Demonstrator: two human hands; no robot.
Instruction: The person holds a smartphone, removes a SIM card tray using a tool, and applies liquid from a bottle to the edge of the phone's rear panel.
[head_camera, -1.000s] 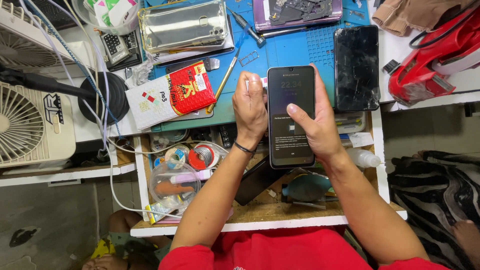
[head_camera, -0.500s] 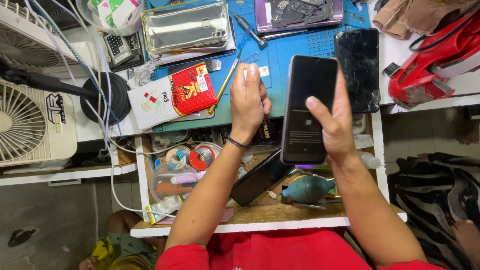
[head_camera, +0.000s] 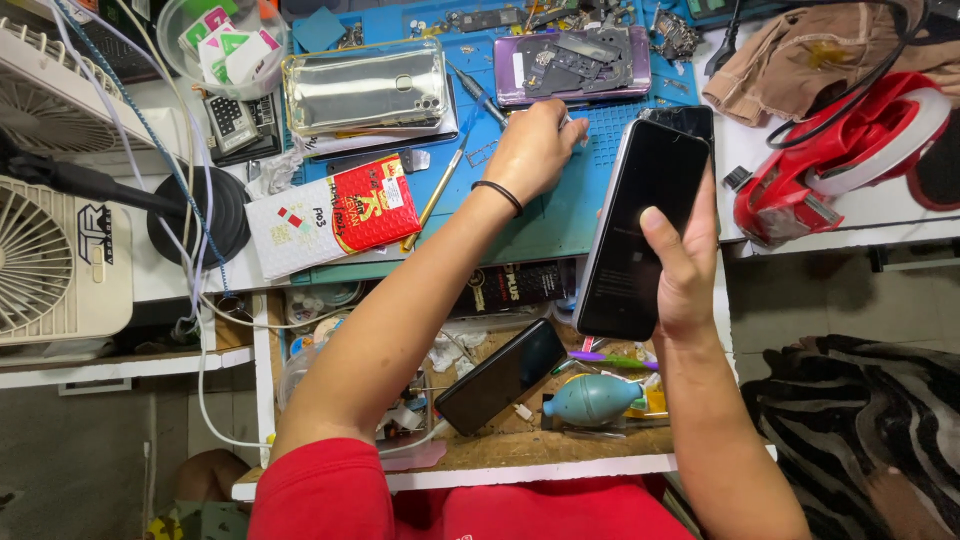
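Right hand (head_camera: 688, 262) has its grip closed around a dark phone (head_camera: 640, 228), raised over the bench (head_camera: 540, 225) edge. Left hand (head_camera: 533, 148) is curled on the blue mat; what it pinches is hidden. A red-and-white box (head_camera: 335, 214) lies left.

Two hands at work: left hand (head_camera: 535, 150), right hand (head_camera: 685, 265). Two dark phones (head_camera: 645, 225) (head_camera: 500, 375), one opened purple phone (head_camera: 575, 65) at twelve o'clock, two white fans (head_camera: 50, 260) (head_camera: 55, 95) at nine, one teal air blower (head_camera: 592, 400).

left hand (head_camera: 535, 150) fingertips hidden, fan (head_camera: 50, 255) cut off at edge
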